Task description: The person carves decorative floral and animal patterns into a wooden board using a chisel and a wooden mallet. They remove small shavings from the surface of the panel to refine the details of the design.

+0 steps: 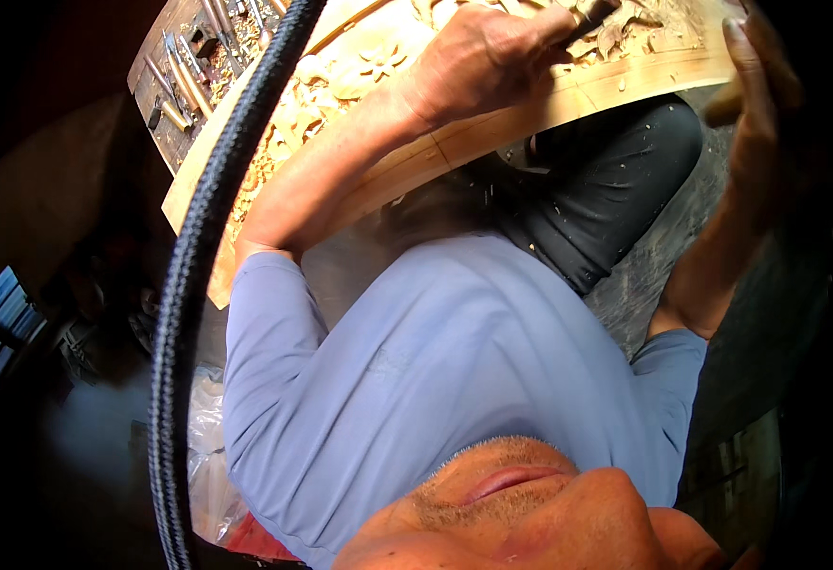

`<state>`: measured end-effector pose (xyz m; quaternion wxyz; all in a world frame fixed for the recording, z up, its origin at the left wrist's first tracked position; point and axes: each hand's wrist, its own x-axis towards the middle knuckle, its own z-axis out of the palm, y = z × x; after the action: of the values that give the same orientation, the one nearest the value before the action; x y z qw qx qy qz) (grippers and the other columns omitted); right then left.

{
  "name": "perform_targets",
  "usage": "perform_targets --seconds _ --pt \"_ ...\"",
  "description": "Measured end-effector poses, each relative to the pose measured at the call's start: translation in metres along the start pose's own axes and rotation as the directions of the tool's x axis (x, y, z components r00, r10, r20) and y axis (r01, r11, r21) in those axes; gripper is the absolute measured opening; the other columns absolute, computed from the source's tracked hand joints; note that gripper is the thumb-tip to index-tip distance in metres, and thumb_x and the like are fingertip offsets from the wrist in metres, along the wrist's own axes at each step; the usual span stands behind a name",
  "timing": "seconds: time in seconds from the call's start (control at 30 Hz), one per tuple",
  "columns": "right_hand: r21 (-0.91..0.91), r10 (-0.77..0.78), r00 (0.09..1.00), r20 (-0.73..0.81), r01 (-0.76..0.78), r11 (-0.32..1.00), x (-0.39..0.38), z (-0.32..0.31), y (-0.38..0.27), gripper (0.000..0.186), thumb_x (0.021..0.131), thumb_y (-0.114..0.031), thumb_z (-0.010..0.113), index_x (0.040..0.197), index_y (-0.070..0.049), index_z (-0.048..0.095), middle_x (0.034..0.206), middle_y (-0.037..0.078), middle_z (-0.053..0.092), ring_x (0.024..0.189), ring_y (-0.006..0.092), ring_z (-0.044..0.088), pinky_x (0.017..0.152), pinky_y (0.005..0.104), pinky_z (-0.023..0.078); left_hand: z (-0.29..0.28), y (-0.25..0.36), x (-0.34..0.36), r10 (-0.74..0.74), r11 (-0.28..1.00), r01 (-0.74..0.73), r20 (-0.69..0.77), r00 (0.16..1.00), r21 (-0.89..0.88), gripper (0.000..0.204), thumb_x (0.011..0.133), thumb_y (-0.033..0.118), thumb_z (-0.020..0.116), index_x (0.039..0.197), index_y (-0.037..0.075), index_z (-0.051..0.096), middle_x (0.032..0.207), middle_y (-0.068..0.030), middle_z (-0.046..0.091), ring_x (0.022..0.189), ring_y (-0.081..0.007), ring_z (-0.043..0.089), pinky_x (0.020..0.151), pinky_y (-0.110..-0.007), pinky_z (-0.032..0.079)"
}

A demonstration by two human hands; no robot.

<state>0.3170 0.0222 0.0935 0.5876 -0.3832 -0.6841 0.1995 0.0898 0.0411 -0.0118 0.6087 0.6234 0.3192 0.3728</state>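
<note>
A pale carved wooden panel (369, 71) with raised flowers and leaves lies along the top of the view, wood chips scattered over it. My left hand (488, 62) is closed around a dark carving chisel (595, 17) and rests low over the carving near the panel's front edge. The lower end of the chisel is hidden by my fist. Off the panel's right end, my right hand (757, 71) is raised with its fingers curled. It seems to grip a brownish object, but shadow and blur hide what that is.
Several chisels (184, 76) with wooden handles lie among shavings on a bench at the upper left. A black braided cable (203, 228) crosses the left side of the view. My bent knee (659, 142) in dark trousers sits under the panel's edge. Clear plastic (209, 475) lies at lower left.
</note>
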Motion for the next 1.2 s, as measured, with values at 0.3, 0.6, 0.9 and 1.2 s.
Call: perform_targets --seconds 0.3,0.6,0.9,1.2 --pt "-0.603 -0.043 0.998 0.044 0.061 0.795 -0.001 -0.027 0.022 0.043 0.095 -0.016 0.072 0.137 -0.017 0.066 0.127 0.01 0.072 0.111 0.0238 0.072 0.098 0.0344 0.055 -0.05 0.074 -0.03 0.109 0.991 -0.132 -0.421 0.901 -0.027 0.012 0.099 0.003 0.066 0.11 -0.002 0.063 0.093 -0.012 0.073 0.086 -0.0194 0.073 0.079 -0.033 0.059" --pt "-0.834 0.127 0.984 0.121 0.031 0.551 -0.013 -0.016 0.109 0.058 0.087 -0.045 0.081 0.14 -0.026 0.065 0.117 0.009 0.076 0.104 0.0296 0.074 0.083 0.0375 0.058 -0.073 0.048 -0.181 0.098 0.994 -0.005 -0.884 0.457 0.108 0.009 0.104 0.006 0.06 0.107 -0.002 0.058 0.096 -0.0206 0.074 0.086 -0.0288 0.076 0.082 -0.04 0.065" --pt "-0.806 0.015 0.964 0.267 0.214 0.552 -0.012 0.015 0.108 0.052 0.095 -0.051 0.07 0.139 -0.023 0.065 0.12 0.006 0.074 0.107 0.0289 0.071 0.088 0.0391 0.056 -0.064 0.045 -0.261 0.102 0.979 0.154 -0.977 0.188 0.132 0.013 0.105 0.008 0.06 0.112 0.0 0.052 0.095 -0.0219 0.073 0.085 -0.0265 0.075 0.08 -0.036 0.064" --pt "-0.807 -0.011 0.955 0.297 0.257 0.532 -0.026 0.021 0.12 0.053 0.093 -0.039 0.075 0.141 -0.019 0.063 0.123 0.009 0.072 0.109 0.0313 0.07 0.093 0.0405 0.054 -0.064 0.035 -0.248 0.109 0.98 0.133 -0.963 0.248 0.146 0.015 0.106 0.012 0.059 0.107 -0.002 0.054 0.093 -0.0167 0.074 0.078 -0.0181 0.073 0.075 -0.028 0.059"
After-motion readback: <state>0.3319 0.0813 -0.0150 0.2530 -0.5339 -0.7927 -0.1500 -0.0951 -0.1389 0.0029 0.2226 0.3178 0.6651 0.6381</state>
